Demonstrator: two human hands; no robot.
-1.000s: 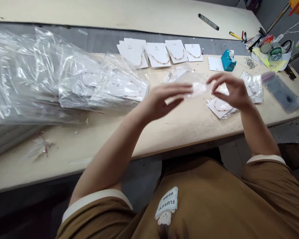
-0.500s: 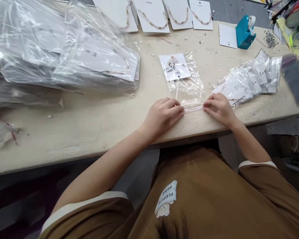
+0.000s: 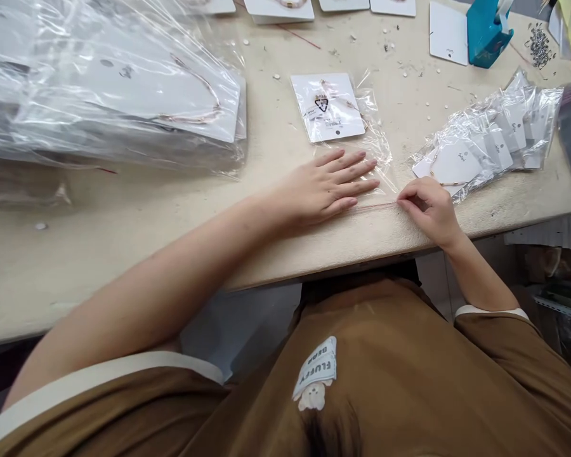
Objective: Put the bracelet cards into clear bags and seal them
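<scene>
Entry: your left hand (image 3: 326, 187), spread flat, is pinning the clear poly bag (image 3: 378, 152) steady, while your right hand (image 3: 428, 211) is pinching its near edge; white jewellery card (image 3: 327, 106) lying beyond.

I read the bag (image 3: 375, 149) under my view as thin, clear plastic film, glossy, with bright highlights along its creases. The card (image 3: 342, 124) inside it looks like smooth, matt white paper. The stacked bags (image 3: 124, 82) on the left show the same glossy film. The tabletop (image 3: 124, 244) looks like pale wood or board, rough and scuffed. Far right, the tape dispenser (image 3: 483, 38) is smooth teal plastic with a slight sheen. On the near side, the sleeve (image 3: 99, 406) is matt brown cloth, and its cuff (image 3: 99, 374) is paler cloth.
</scene>
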